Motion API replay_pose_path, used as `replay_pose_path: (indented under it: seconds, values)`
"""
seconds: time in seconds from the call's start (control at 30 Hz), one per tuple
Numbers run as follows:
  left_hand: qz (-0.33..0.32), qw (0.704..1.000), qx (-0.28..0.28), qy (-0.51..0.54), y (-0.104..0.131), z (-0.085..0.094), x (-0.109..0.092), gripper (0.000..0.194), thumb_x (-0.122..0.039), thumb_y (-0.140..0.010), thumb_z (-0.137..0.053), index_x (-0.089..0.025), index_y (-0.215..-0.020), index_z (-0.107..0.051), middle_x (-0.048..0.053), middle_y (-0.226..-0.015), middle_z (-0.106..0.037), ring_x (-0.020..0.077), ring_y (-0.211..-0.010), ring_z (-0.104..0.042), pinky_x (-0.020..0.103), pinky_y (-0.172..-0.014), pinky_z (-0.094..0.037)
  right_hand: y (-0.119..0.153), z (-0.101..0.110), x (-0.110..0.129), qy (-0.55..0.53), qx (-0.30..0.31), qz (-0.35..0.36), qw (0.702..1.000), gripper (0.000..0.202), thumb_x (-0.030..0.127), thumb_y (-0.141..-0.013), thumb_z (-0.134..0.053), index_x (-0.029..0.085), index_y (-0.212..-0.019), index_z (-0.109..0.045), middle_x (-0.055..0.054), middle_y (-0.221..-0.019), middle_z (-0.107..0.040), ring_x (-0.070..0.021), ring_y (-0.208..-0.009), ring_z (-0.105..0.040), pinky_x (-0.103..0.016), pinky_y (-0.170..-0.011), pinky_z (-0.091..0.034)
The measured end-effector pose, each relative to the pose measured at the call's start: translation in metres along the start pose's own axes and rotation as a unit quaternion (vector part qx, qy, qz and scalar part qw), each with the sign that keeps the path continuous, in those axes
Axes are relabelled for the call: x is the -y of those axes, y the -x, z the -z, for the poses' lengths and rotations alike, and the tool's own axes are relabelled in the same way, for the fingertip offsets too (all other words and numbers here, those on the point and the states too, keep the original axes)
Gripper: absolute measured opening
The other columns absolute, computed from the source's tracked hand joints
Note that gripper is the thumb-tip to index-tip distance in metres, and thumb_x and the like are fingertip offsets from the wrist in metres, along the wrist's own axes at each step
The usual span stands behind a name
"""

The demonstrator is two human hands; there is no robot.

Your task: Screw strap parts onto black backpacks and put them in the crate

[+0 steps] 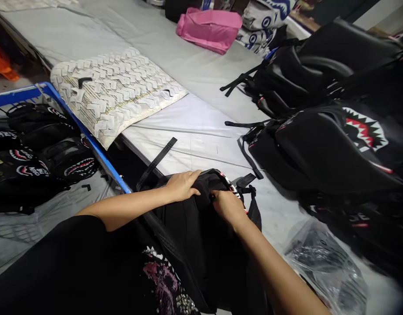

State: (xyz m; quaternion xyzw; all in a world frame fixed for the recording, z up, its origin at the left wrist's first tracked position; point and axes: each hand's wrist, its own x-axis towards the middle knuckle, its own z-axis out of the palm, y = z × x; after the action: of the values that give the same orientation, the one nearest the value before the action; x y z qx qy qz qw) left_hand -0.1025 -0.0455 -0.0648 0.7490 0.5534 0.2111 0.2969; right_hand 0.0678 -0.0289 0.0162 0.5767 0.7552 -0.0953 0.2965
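Note:
A black backpack (191, 227) leans against me at the table's near edge, its straps hanging loose and a red-and-white pattern showing along its far right side. My left hand (183, 186) lies over the top of the backpack, fingers stretched out and thumb apart. Beside it, my right hand (228, 206) is closed at the upper part of the same bag. A small black bit shows at its fingertips, but I cannot make out what it is.
More black backpacks (319, 148) are heaped on the right, near a clear plastic bag (329, 267). A blue-rimmed crate (106, 159) at left contains small black bags. A mat with pale strips (119, 92) and a pink bag (210, 28) lie farther back on the table.

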Motion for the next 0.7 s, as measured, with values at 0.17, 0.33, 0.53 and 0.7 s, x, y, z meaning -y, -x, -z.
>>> replay_pose_path:
  seconds: [0.17, 0.33, 0.53, 0.7]
  values:
    - [-0.003, 1.000, 0.002, 0.008, 0.002, 0.004, 0.001, 0.081, -0.049, -0.085, -0.071, -0.017, -0.151, -0.035, 0.012, -0.132, -0.064, 0.0288, -0.120, -0.062, 0.037, -0.097, -0.053, 0.009, 0.004, -0.002, 0.040, -0.003, 0.042, 0.998, 0.034, 0.007, -0.087, -0.047, 0.020, -0.105, -0.072, -0.009, -0.106, -0.075, -0.0252, -0.101, -0.070, -0.028, -0.069, -0.043]
    - [0.000, 1.000, -0.002, 0.019, 0.000, 0.001, 0.007, 0.080, -0.049, -0.086, -0.069, -0.020, -0.152, -0.034, 0.010, -0.136, -0.062, 0.0271, -0.123, -0.061, 0.037, -0.098, -0.053, 0.008, 0.005, -0.002, 0.012, -0.102, 0.014, 0.995, 0.039, 0.016, -0.095, -0.045, 0.021, -0.130, -0.062, -0.008, -0.113, -0.074, -0.0251, -0.100, -0.071, -0.030, -0.074, -0.048]
    - [-0.008, 1.000, 0.003, 0.027, 0.002, 0.004, 0.007, 0.078, -0.043, -0.086, -0.071, -0.017, -0.151, -0.036, 0.012, -0.145, -0.056, 0.0295, -0.130, -0.057, 0.040, -0.106, -0.050, -0.017, 0.017, 0.013, -0.013, -0.076, 0.044, 0.996, 0.036, 0.021, -0.096, -0.047, 0.024, -0.127, -0.065, -0.009, -0.117, -0.074, -0.0244, -0.109, -0.069, -0.029, -0.083, -0.050]
    - [0.009, 1.000, -0.012, 0.027, 0.000, 0.005, 0.013, 0.075, -0.041, -0.087, -0.070, -0.021, -0.151, -0.037, 0.010, -0.149, -0.053, 0.0317, -0.131, -0.056, 0.044, -0.106, -0.049, -0.014, 0.031, 0.012, -0.004, -0.049, 0.054, 0.997, 0.033, 0.019, -0.097, -0.048, 0.023, -0.124, -0.066, -0.011, -0.120, -0.072, -0.0210, -0.115, -0.066, -0.026, -0.091, -0.048]
